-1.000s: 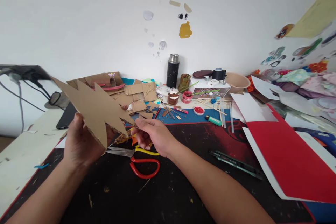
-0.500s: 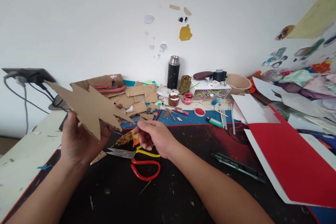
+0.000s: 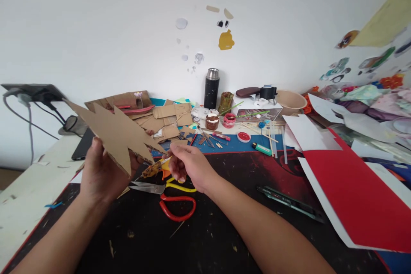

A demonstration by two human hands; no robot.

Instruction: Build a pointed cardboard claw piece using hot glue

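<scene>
A jagged, many-pointed cardboard cutout [image 3: 120,132] is held up over the left side of the black mat. My left hand [image 3: 99,171] grips it from below, thumb on the near edge and fingers behind. My right hand [image 3: 189,165] is closed, its fingers curled beside the cutout's right tip. Whether it pinches that tip or something small, I cannot make out. Below the hands lie scissors [image 3: 178,207] with red handles, blades pointing left. Just behind them is a yellow-handled tool [image 3: 157,168] with a stained end, partly covered by the cutout and my right hand.
Cardboard scraps [image 3: 167,117] are heaped at the back, near a black flask [image 3: 212,90] and paint jars [image 3: 212,120]. A utility knife [image 3: 290,203] lies right of my forearm, beside red card [image 3: 359,192]. A power strip [image 3: 35,92] with cables is at far left.
My left hand has moved a little to the right with the cardboard cutout, which is now slightly turned. My right hand has barely moved.
</scene>
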